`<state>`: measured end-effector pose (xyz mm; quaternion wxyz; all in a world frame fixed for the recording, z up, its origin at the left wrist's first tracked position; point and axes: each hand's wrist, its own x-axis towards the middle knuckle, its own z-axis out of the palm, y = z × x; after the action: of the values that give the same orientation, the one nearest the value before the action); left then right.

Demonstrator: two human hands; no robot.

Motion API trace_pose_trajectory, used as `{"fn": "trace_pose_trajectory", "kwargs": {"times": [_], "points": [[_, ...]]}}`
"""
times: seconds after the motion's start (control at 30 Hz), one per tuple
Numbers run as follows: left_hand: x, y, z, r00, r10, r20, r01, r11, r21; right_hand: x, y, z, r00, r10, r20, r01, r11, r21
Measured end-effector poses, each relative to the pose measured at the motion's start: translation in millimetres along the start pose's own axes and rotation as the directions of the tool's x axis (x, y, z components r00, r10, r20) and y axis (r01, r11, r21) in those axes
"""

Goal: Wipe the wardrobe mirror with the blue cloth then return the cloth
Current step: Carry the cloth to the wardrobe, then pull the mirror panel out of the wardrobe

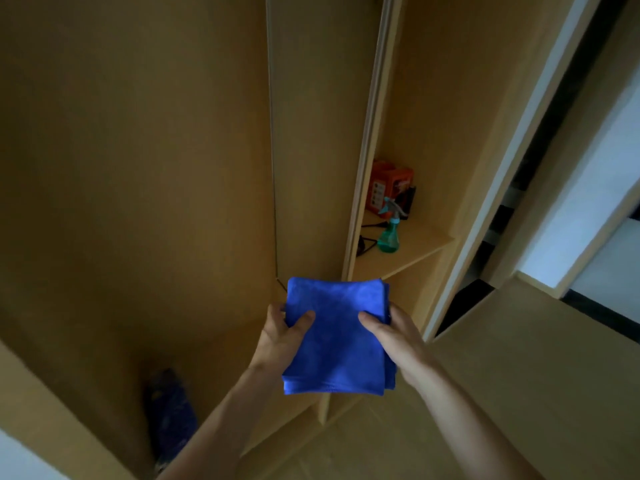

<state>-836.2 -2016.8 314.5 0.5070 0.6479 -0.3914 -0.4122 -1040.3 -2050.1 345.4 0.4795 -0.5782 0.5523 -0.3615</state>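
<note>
Both hands, left hand (282, 336) and right hand (398, 336), pinch the folded blue cloth (337, 336), long axis pointing away; spray bottle (388, 230) on the shelf (408, 249) edge beyond.

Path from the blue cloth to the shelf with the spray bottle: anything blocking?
Nothing visible does. The left hand and right hand hold the blue cloth below the open-fronted shelf. On the shelf, the spray bottle, black cable and orange box sit left and back; its front right part is bare.
</note>
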Motion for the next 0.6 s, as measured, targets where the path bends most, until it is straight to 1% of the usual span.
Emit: {"fn": "trace_pose_trajectory", "kwargs": {"times": [0.2,0.33,0.4,0.47,0.6], "points": [[12,7,43,0.993,-0.020,-0.114,0.015,0.999,-0.047,47,5,-36,0.990,0.019,0.138,-0.018,1.000,-0.015],[20,11,84,0.986,-0.014,-0.167,0.006,0.999,-0.052,82,10,-68,0.982,0.031,0.185,-0.023,0.999,-0.049],[20,14,99,0.979,-0.016,-0.205,-0.001,0.997,-0.080,97,13,-79,0.979,0.027,0.201,-0.016,0.998,-0.055],[18,17,105,0.969,-0.028,-0.246,0.002,0.994,-0.105,108,15,-86,0.971,0.033,0.238,-0.022,0.999,-0.048],[20,30,98,0.948,-0.055,-0.314,0.028,0.996,-0.089,122,14,-89,0.950,0.038,0.309,-0.021,0.998,-0.057]]}}
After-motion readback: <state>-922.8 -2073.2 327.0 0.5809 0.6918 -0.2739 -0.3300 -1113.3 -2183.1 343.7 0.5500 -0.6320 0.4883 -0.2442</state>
